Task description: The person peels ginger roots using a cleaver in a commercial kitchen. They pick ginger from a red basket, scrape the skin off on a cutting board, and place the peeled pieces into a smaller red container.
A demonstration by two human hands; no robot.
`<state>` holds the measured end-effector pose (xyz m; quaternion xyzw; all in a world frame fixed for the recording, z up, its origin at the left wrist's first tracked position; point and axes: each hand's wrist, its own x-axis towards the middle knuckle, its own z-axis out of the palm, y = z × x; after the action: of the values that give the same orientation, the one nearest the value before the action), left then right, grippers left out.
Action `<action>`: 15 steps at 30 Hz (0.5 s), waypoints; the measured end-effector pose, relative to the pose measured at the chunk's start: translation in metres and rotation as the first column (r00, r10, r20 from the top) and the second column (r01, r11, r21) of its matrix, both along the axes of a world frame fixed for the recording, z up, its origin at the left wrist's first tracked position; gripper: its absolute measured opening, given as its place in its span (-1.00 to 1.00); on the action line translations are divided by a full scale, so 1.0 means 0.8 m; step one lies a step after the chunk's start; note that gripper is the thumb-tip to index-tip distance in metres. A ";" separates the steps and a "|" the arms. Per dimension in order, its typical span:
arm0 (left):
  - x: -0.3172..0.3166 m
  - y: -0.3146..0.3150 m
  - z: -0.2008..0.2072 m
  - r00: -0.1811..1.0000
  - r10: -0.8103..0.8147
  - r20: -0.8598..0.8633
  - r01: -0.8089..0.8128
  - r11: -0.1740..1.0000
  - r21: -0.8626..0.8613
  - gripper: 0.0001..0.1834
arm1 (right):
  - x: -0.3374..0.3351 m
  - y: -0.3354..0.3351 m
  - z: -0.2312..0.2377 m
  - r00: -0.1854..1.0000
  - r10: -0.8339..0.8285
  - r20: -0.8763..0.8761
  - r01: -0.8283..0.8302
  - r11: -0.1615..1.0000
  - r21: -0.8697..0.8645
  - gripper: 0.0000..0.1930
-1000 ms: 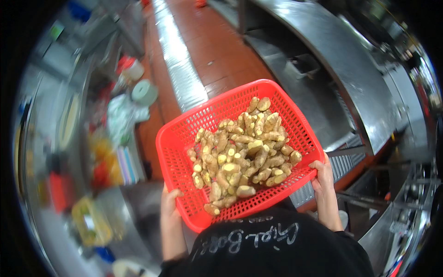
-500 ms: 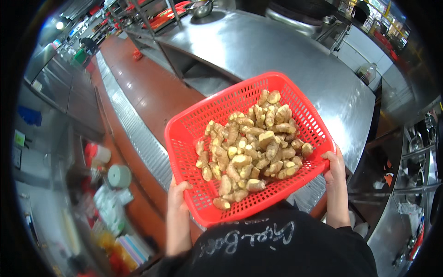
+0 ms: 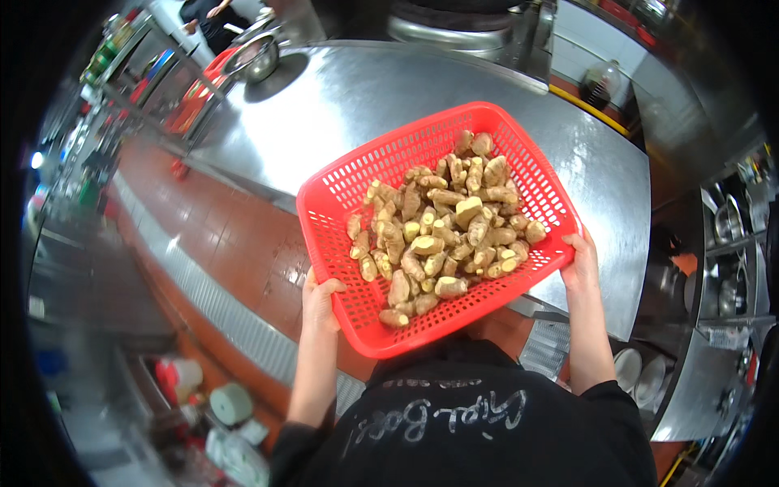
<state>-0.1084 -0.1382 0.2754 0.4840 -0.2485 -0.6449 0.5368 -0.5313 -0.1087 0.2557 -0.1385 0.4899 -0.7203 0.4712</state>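
A red plastic basket [image 3: 345,304] with slotted walls is held up in front of my body, tilted so its left side sits lower. Inside lies a heap of ginger root pieces [image 3: 438,231], brown-skinned with pale yellow cut ends. My left hand [image 3: 320,300] grips the basket's near left corner, thumb over the rim. At the right end my right hand [image 3: 580,261] is closed on the rim, its thumb on top and its other fingers mostly hidden beneath. The basket's far part overlaps the steel counter [image 3: 357,89] in the view.
A metal bowl [image 3: 254,58] stands on the counter's far left, beside a shelf rack [image 3: 150,77]. Another person [image 3: 213,23] is beyond it. A drain grate [image 3: 207,284] runs along the red tiled floor [image 3: 219,227]. Steel shelves with bowls [image 3: 730,219] stand at right.
My view has turned leftward-to-right relative to the kitchen, and the counter now fills more of the space beyond the basket. Both hands keep their hold; the basket appears slightly higher.
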 end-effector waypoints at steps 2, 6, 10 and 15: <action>-0.007 -0.002 0.014 1.000 0.009 0.009 -0.009 1.000 -0.022 -0.30 | 0.004 -0.002 0.013 0.999 0.015 -0.029 -0.015 1.000 -0.010 -0.49; -0.038 -0.016 0.041 0.807 0.305 0.506 -0.106 0.917 -0.384 -0.32 | 0.005 0.024 0.029 0.976 0.032 -0.214 -0.014 0.996 0.083 -0.51; -0.071 -0.056 0.058 0.318 0.402 0.859 0.500 0.698 -0.512 -0.42 | 0.019 0.060 0.037 0.948 0.025 -0.319 0.061 0.965 0.255 -0.47; -0.136 -0.092 0.036 0.014 -0.059 0.998 0.959 0.283 0.003 -0.51 | 0.005 0.079 0.032 0.947 0.036 -0.320 0.054 0.962 0.269 -0.46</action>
<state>-0.2173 -0.2121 0.3038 0.3082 -0.9152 -0.2424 0.0928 -0.5272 -0.0456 0.2813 -0.1855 0.6556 -0.6154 0.3964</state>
